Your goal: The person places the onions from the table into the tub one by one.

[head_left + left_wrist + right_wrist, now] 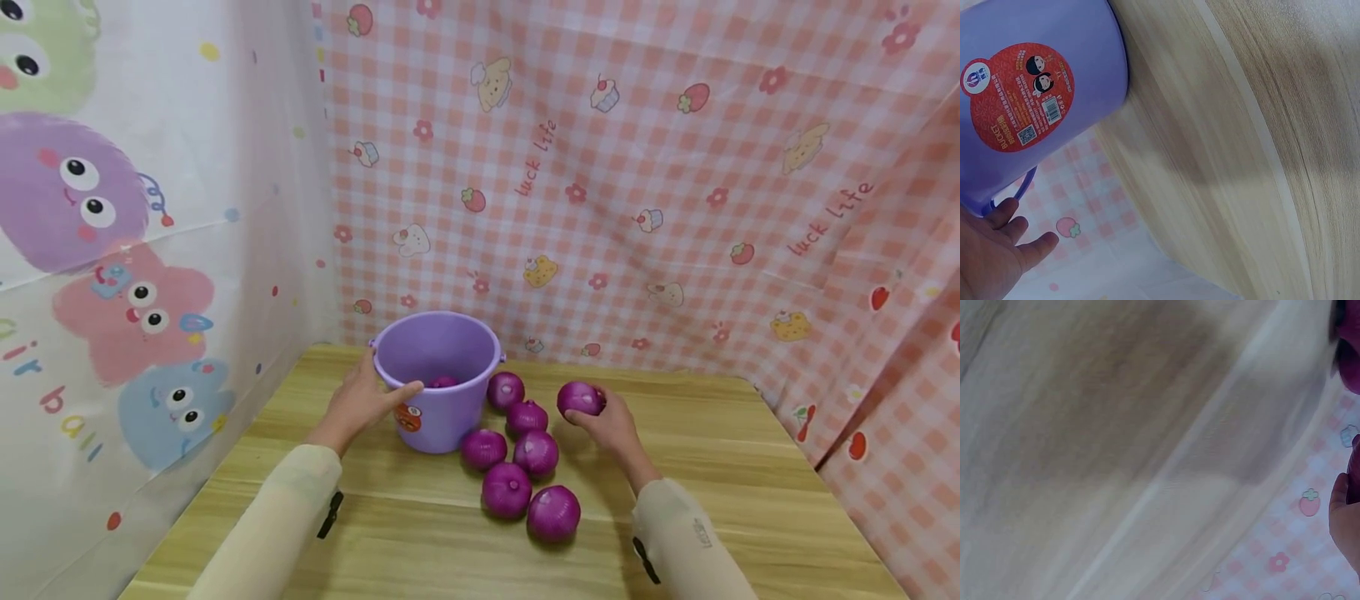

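Observation:
A purple bucket [450, 425] stands on the table, with a red onion [444, 382] partly visible inside. My left hand [363, 400] rests against its left side, thumb along the front rim. In the left wrist view, spread, fairly straight fingers [1036, 251] extend beside the bucket's handle [1025, 182]. To the right of the bucket, my right hand [611, 421] holds another red onion [580, 400], thumb on its near side. The right wrist view catches only part of that hand [1344, 528] at its edge. Several red onions [536, 452] sit between the bucket and my right hand.
The wood-grain table [675, 450] meets a pink checked cloth [600, 275] at the back. A white cartoon-printed cloth [247, 275] hangs along the left. The nearest onion [554, 513] lies in front of the cluster.

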`<state>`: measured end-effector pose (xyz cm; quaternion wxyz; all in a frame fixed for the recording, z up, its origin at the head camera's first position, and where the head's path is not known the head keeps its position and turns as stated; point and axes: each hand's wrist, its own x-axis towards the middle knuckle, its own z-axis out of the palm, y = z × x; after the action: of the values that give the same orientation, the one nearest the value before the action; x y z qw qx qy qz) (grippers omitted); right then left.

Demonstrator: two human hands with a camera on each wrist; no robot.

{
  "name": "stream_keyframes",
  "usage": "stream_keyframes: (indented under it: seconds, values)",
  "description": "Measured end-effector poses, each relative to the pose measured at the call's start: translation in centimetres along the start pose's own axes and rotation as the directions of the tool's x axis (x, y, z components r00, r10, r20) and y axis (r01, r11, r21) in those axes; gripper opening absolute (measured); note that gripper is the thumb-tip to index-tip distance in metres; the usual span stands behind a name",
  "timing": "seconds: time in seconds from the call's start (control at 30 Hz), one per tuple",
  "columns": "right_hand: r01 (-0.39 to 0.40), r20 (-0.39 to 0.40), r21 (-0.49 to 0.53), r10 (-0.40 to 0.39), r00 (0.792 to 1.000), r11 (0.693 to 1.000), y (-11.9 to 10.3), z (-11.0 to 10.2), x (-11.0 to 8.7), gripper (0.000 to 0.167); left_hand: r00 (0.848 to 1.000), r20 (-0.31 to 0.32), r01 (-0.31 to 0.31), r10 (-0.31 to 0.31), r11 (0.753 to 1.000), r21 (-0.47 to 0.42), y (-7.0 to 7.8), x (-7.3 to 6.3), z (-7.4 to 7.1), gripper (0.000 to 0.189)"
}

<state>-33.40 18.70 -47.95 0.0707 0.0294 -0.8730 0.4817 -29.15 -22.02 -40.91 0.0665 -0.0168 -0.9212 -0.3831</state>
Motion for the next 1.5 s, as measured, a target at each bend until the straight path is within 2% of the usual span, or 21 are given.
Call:
stream_keyframes:
  seconds: [0.43,1.1,1.5]
  values:
    - [0.036,0.018,-0.049,-0.035,0.999,0.998,-2.8,-0.8,0.3,0.076,1.0,-0.001,-0.004,0.004,1.0,0.002,0.1,0.1,0.1,0.125]
    - [0.1,0.035,0.012,-0.1,0.994,0.995,-6.8,-1.5,0.7,0.075,1.0,-0.002,0.002,-0.002,1.0,0.006,0.1,0.2,0.0,0.124]
    - [0.109,0.026,-0.012,-0.109,0.994,0.994,-9.4,-1.2,1.0,0.078,1.0,0.001,-0.008,0.008,1.0,-0.002,-0.1,0.2,0.2,0.124]
